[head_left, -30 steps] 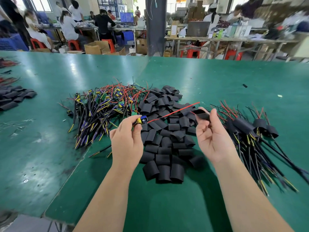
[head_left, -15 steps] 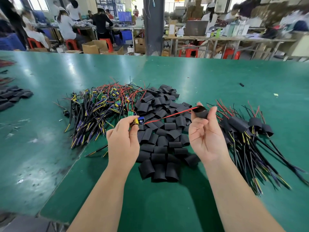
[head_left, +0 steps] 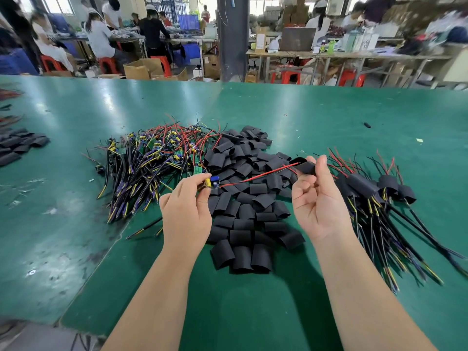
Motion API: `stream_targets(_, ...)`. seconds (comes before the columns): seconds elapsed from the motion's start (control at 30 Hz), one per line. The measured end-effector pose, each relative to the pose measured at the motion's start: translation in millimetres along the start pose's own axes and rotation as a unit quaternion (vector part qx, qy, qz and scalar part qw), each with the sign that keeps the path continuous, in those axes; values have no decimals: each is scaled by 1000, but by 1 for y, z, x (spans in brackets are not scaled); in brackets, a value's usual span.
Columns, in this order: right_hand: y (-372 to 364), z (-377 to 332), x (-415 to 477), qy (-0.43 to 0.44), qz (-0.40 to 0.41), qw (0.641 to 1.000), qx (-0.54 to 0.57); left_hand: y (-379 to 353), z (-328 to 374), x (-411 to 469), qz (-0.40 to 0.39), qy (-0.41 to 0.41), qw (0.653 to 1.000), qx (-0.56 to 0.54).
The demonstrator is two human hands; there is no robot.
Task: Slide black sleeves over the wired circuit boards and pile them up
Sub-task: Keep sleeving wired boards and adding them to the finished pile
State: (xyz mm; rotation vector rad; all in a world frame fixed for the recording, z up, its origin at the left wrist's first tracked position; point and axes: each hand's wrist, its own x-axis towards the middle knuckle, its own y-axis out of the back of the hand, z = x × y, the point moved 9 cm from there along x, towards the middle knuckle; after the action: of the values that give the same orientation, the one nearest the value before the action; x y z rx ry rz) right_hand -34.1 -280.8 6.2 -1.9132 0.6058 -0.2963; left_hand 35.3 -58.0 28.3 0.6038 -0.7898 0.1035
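My left hand (head_left: 186, 211) pinches the circuit board (head_left: 210, 182); my right hand (head_left: 317, 198) pinches a black sleeve (head_left: 304, 166), just left of the finished pile (head_left: 374, 191). Over the last second the red wire (head_left: 255, 176) has entered the sleeve's mouth. I judge threading has begun; sliding the sleeve left over the board comes next.

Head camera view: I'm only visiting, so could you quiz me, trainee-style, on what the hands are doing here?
1. True or false: the left hand holds a circuit board.
2. What does the right hand pinch? A) black sleeve B) scissors C) tape
3. Fill in: the board's red wire leads toward the ____ the right hand holds.

Key: 1 true; 2 A; 3 sleeve.
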Motion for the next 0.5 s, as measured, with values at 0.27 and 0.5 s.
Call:
stream_targets(0.27,-7,3,3,6,-69,996,-59,2,2,0,3,-1,1000,10)
stream_targets(0.5,-14,3,0,-5,-103,993,-50,-3,5,-1,-22,-4,1000,21)
